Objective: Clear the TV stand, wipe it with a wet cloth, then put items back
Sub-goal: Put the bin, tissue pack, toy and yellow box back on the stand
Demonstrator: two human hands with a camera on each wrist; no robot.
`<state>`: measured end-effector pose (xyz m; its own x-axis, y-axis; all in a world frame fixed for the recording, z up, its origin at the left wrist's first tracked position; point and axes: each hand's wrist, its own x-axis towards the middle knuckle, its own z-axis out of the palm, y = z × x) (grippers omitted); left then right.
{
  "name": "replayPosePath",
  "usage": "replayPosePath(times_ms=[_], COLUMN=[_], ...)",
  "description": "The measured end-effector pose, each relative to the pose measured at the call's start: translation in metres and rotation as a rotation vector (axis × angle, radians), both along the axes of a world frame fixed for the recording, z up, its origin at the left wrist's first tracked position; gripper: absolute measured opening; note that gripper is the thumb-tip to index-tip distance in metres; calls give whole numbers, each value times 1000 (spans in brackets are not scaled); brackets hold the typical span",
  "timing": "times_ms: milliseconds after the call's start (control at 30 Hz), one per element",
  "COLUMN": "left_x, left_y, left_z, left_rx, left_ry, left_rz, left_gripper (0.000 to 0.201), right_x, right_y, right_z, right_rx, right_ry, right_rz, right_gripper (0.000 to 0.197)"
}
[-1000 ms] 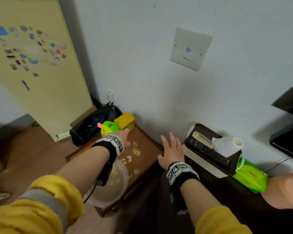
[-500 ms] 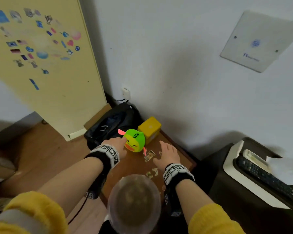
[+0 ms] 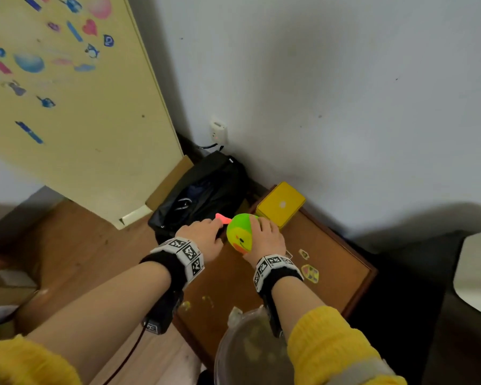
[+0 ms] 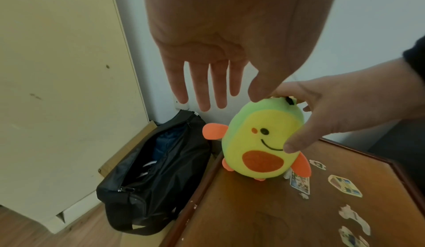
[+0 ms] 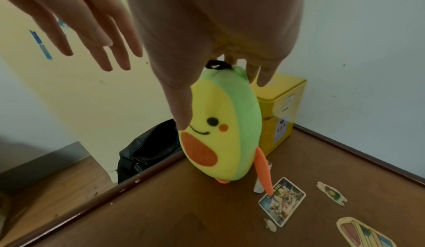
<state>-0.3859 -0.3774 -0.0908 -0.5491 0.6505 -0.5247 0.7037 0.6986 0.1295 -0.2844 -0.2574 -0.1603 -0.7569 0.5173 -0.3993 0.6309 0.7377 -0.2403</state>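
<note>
A green and yellow avocado plush toy point(image 3: 240, 232) point(image 4: 260, 142) with orange limbs stands upright on a brown wooden side table point(image 3: 331, 259). My right hand point(image 3: 263, 234) grips the toy from above, thumb point(image 5: 181, 116) across its face and the other fingers behind its top. My left hand point(image 3: 206, 234) hovers just left of the toy with its fingers point(image 4: 204, 91) straight and spread, holding nothing. Its thumb tip is close to the toy's top. A yellow tin point(image 3: 281, 204) stands right behind the toy against the wall.
An open black bag point(image 3: 200, 195) lies on the floor left of the table, under a wall socket point(image 3: 217, 132). Several stickers point(image 3: 310, 273) lie on the tabletop. A clear plastic bowl point(image 3: 247, 351) is at the front. A dark stand point(image 3: 417, 301) with a white tray point(image 3: 478, 273) is right.
My right hand crossed from near the dark stand to the side table and took hold of the plush toy. The view swung left and closer. My left hand stayed beside the toy.
</note>
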Motion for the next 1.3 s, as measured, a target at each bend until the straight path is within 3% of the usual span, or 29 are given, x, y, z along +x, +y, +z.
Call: replayPosePath(times_ms=[167,333,500,667,833,1033,1300], left_x=[10,16,22,30,36,53,101], left_y=[7,43,105,159,174,164,155], left_z=[-20,-38,-59,-87,-114,-100,-22], left_rx=[44,103,133,77,49,68,16], left_ry=[-46,-35,-31,6,60,41,109], left_rz=[-7,19,92,127,174,76,-2], left_gripper=[46,44,76,112,117,111,113], right_x=[11,44,92,129,157,173,216], right_y=[0,19,50,77,83,82,111], right_z=[-8,5,21,12,-8,-6,80], right_rx=[27,-121,-106,-62,-79,-87,-63], right_ry=[28,5,-20,-51,-53,30,102], right_rz=[-51,-126,-256,-343,-400,-462,-482], right_gripper=[60,63,64,67,72,74,73])
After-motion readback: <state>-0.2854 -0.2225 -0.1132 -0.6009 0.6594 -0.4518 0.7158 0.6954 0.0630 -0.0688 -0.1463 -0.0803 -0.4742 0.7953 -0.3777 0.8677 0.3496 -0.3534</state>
